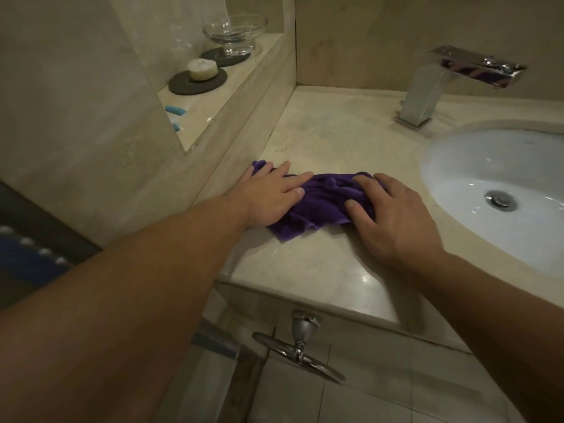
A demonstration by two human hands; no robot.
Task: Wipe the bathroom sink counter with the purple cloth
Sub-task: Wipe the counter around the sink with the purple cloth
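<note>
Purple cloth (320, 203) lies bunched on counter (320, 132), left of sink (451, 148). Left hand (268, 196) presses flat on its left end, fingers straight; right hand (393, 218) fingers bent, prob. gripping a fold w/ thumb. Mid-wipe; next needs even pressure toward back corner

Your cloth (317, 206) lies on the counter (320, 270), left of the sink (457, 166). Your left hand (268, 196) rests on its left end and your right hand (393, 221) grips its right end. The faucet (427, 93) stands behind the sink. On the shelf (235, 93) to your left sits a soap (202, 69), with a dish (234, 32) behind it. A tap (300, 340) sits below the counter's front edge.
</note>
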